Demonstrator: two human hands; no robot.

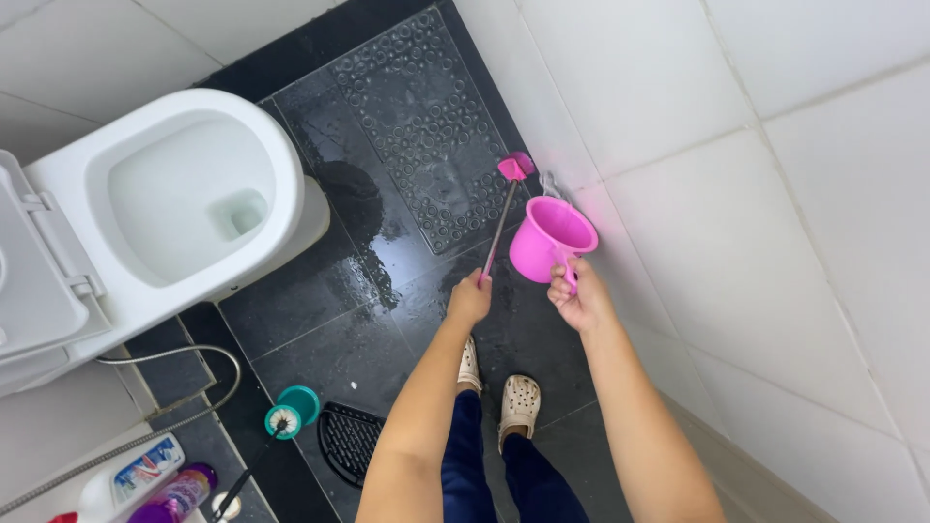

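Overhead, head view: left hand (pixel 469 300) clamped on thin handle of pink-headed brush (pixel 502 219) — head down against wet black floor tiles (pixel 320 291), near white tiled wall (pixel 736 194). Right hand (pixel 578 298) closed on handle of pink plastic jug (pixel 549 239), jug tilted, just beside brush. Hands near each other, not touching. White toilet bowl (pixel 184 194) at left, seat up. Teal brush holder (pixel 293 411) beside dark floor mat (pixel 426 126) — cleaner bottles (pixel 145 479) at lower left.

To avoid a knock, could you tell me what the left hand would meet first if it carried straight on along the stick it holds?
Probably the white tiled wall: the left hand points along the thin pink-headed brush stick towards it, though depth is unclear.
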